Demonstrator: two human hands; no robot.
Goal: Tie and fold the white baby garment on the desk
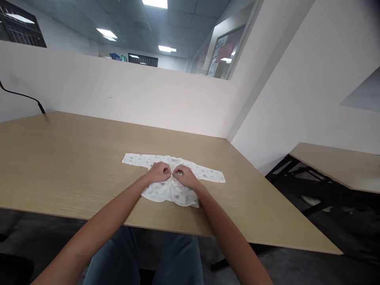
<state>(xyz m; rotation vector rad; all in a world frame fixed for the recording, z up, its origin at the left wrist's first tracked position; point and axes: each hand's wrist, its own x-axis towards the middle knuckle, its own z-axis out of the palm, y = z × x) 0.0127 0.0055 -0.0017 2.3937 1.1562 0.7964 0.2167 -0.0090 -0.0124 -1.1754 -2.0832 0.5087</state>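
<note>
Your left hand and right hand: close together over white printed garment, each pinching fabric at front opening; garment: laid out on worktop before you, sleeves spread to either side (neckline away from you), hem toward near edge; white wall beyond

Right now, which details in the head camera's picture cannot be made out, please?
Head view:
Middle front edges of the small white patterned cloth shirt: partly hidden by left hand and right hand.
Print on the white neck label: too small.
Far end of the thin black cable: cut off by the left edge.
Base of the blue object: hidden by the long white partition.
</note>
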